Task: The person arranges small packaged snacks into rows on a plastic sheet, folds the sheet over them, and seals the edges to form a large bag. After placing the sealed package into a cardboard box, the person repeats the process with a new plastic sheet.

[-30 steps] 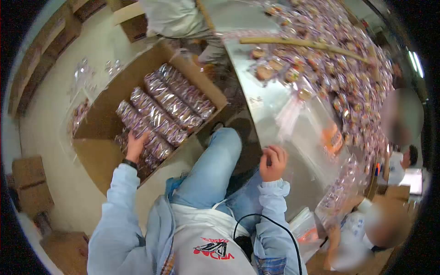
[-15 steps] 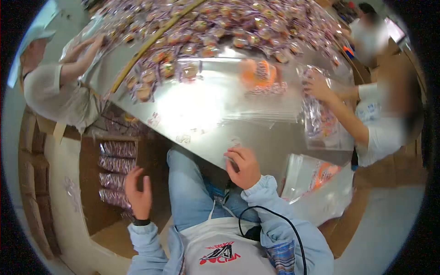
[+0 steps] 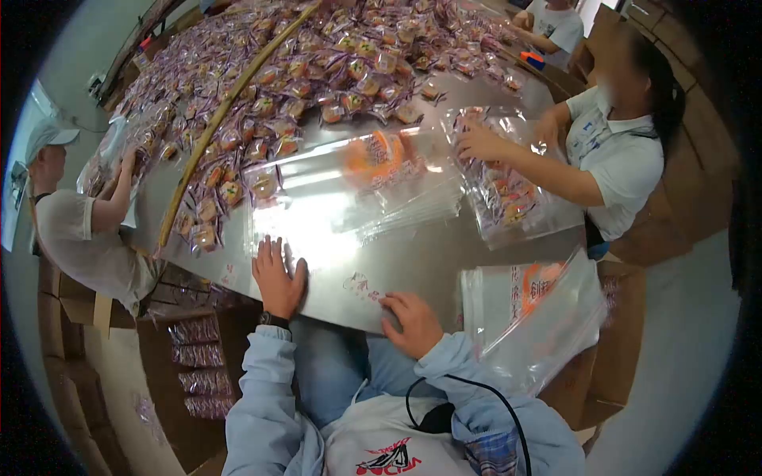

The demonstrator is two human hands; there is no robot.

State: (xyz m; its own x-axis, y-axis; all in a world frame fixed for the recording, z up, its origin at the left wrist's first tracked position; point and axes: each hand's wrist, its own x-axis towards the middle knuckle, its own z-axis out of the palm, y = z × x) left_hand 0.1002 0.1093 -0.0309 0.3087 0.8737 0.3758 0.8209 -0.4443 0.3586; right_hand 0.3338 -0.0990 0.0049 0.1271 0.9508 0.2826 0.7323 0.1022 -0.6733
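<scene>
My left hand (image 3: 278, 279) lies on the near edge of the metal table (image 3: 333, 305), fingers stretched out and thumb apart, holding nothing. Its fingertips are just short of a stack of flat clear plastic bags (image 3: 313, 170) with orange print. At the same edge, further right, is my right hand (image 3: 414, 324), fingers a little bent and spread from the thumb. It holds nothing that I can see. Close to its fingertips is a small red printed mark or scrap (image 3: 361, 287). More clear bags (image 3: 496, 305) hang over the table's edge to its right.
Individually wrapped snacks (image 3: 317, 87) cover the far table, crossed by a yellowish strip (image 3: 214, 131). At right a co-worker (image 3: 611, 151) handles a partly filled bag (image 3: 508, 198); another person (image 3: 87, 222) works at left. A cardboard box (image 3: 163, 381) holding packed rows stands below left.
My left hand has moved up from beside the box onto the table edge. My right hand has come slightly down. The view has shifted, and the flat bags appear further left.
</scene>
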